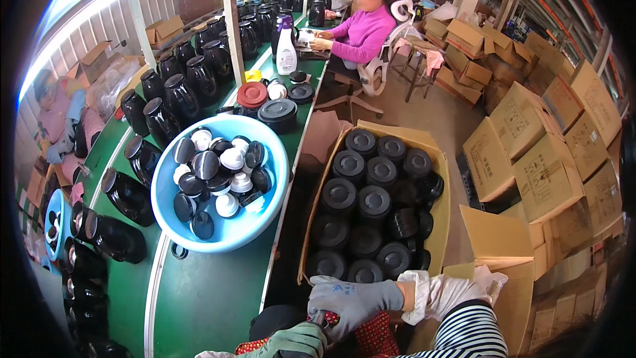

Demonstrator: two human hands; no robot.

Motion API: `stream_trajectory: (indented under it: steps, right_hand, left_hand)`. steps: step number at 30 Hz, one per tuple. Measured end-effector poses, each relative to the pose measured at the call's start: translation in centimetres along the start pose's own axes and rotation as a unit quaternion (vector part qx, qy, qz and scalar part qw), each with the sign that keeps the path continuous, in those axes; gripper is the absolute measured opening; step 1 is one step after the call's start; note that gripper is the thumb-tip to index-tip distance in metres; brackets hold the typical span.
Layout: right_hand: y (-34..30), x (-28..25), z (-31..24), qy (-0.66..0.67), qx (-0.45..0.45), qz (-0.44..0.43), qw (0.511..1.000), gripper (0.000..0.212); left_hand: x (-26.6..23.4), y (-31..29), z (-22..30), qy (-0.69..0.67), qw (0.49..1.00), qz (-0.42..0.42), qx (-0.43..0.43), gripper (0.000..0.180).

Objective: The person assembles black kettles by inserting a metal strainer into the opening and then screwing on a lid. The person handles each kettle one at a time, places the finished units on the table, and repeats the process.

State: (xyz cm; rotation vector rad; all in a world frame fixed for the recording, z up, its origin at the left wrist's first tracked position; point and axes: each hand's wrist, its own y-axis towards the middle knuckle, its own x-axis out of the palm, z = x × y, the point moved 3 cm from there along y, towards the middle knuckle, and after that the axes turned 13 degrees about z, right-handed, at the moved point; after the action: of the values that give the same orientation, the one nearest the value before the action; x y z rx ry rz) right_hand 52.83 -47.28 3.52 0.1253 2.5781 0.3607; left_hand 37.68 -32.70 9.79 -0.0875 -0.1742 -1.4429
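Low in the view, close to my body, my two gloved hands meet. My left hand (297, 341), in a greenish-grey glove, is closed around a black rounded part (273, 322) that looks like a lid. My right hand (352, 299), in a grey glove, bends its fingers down against the left; whatever they grip is hidden. Just beyond the right hand stands a carton (442, 225) packed with black round lids (375, 201). To the left, a light blue basin (218, 246) holds several black-and-white caps (227, 205).
Black jars (126, 197) line the green conveyor table (218, 298). Farther along are a purple-and-white spray bottle (286, 50), a red lid (252, 95) and a dark grey lidded tub (277, 115). A person in purple (368, 33) sits beyond. Cardboard boxes (523, 152) crowd the right.
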Motion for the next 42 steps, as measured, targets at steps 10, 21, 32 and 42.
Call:
stream_trajectory:
  steps: [10,21,32,42]
  right_hand:
    - [1.7,2.2,2.4,0.067,0.125,-0.105,0.984,0.035]
    - [1.8,0.4,-0.7,0.036,0.002,0.032,0.999,0.039]
    - [1.1,-0.1,0.4,0.14,0.221,-0.044,0.964,0.05]
    - [0.5,-1.0,-3.7,-0.025,0.304,-0.062,0.95,0.074]
  left_hand:
    - [2.2,-0.1,4.1,0.147,0.988,-0.043,0.033,0.062]
    - [6.4,1.8,5.3,0.674,0.719,-0.167,-0.025,0.081]
    - [4.6,3.8,4.8,0.578,0.774,-0.181,-0.183,0.1]
    - [-0.5,3.7,3.3,0.529,0.789,-0.3,-0.086,0.081]
